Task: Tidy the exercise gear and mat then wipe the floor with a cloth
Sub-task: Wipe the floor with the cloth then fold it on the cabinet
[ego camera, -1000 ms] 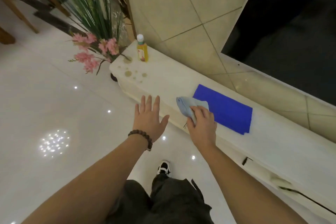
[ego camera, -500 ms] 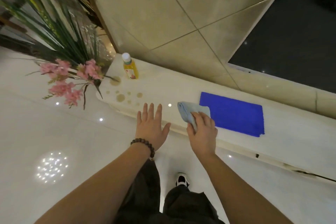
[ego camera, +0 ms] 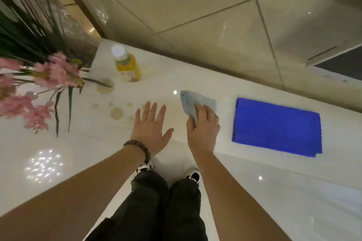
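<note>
A: Head view: the right hand (ego camera: 202, 123) grips a pale blue, bunched soft cloth (ego camera: 194, 102) at centre frame, fingers curled over its near end, the far end resting on the glossy white ledge (ego camera: 168, 76).

B: And the left hand (ego camera: 150, 125)?

A: Flat and spread, fingers straight, holding nothing, just left of the cloth. I can't tell whether it touches the ledge or hovers above it.

B: How will the cloth handle?

A: It looks light and limp, so it should fold under the palm. Bunched at one end as it is now seems a fair hold; pressed flat, it would cover more surface.

B: What needs wiping?

A: Brownish round spill spots (ego camera: 116, 112) lie left of the left hand, near a yellow juice bottle with a white cap (ego camera: 127, 64) in the upper left.

B: Anything else?

A: A bright blue rectangular cloth (ego camera: 277, 126) lies flat at the right. Pink artificial flowers (ego camera: 39, 88) blur the left edge. No exercise gear or mat is in view.
</note>
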The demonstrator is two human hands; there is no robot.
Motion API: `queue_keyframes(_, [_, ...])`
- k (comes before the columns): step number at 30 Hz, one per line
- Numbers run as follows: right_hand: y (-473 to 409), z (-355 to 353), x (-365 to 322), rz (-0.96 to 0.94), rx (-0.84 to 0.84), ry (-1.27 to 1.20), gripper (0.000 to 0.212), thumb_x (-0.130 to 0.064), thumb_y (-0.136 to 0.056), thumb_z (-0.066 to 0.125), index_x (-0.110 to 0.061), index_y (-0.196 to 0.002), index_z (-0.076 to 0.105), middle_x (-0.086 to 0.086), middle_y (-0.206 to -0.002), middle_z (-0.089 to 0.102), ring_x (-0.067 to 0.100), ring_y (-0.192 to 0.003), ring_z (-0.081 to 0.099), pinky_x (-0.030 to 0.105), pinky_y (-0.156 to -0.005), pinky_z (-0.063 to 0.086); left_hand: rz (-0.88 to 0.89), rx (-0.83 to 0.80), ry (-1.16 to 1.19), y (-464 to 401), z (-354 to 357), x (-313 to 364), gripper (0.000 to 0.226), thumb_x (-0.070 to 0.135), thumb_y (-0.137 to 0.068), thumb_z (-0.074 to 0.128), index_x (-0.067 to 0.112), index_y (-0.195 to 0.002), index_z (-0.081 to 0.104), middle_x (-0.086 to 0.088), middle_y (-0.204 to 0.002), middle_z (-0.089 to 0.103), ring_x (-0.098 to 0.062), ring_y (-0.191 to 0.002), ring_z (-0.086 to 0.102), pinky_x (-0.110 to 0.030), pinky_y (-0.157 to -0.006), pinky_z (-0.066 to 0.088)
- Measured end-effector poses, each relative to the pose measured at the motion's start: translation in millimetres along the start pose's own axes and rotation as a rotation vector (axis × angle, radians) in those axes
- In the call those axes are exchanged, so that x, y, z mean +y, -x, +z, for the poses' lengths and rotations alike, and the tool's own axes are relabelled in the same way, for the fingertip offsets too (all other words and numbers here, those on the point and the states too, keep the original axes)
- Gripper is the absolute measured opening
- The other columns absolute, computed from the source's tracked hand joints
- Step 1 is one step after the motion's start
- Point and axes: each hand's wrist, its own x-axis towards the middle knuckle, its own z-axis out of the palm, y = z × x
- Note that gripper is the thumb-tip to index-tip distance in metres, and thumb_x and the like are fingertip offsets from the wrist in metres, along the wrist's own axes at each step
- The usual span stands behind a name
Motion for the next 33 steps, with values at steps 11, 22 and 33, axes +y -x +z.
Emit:
queue_keyframes(11, [-32, 154, 16, -0.007, 0.004, 0.219, 0.049, -0.041, -0.08, 0.061, -0.013, -0.119, 0.052, 0.017, -0.127, 0.051, 0.035, -0.116, 0.045, 0.056, -0.108, 0.026, -0.172, 0.134, 0.187, -76, 87, -62, 0.076, 0.047, -0.093, 0.043, 0.015, -0.152, 0.008, -0.009, -0.16, 0.005, -0.023, -0.147, -0.009, -0.046, -0.118, -0.005])
queue_keyframes(22, [-55, 137, 7, 0.032, -0.058, 0.123, 0.026, -0.035, -0.091, 0.051, -0.014, -0.098, 0.063, 0.008, -0.099, 0.059, 0.029, -0.091, 0.052, 0.04, -0.081, 0.04, -0.038, 0.154, 0.26, -86, 100, -35, 0.07, 0.038, -0.095, 0.042, 0.017, -0.153, 0.009, -0.002, -0.161, 0.002, -0.019, -0.147, -0.012, -0.045, -0.119, -0.008])
queue_keyframes(33, [-62, 71, 47, 0.185, -0.239, -0.487, 0.015, -0.019, -0.099, 0.045, -0.011, -0.091, 0.055, -0.005, -0.07, 0.052, -0.003, -0.058, 0.047, 0.008, -0.056, 0.038, 0.042, 0.107, 0.266, -102, 103, 0, 0.066, 0.039, -0.098, 0.033, 0.017, -0.153, 0.005, 0.002, -0.161, -0.004, -0.014, -0.145, -0.016, -0.04, -0.118, -0.011])
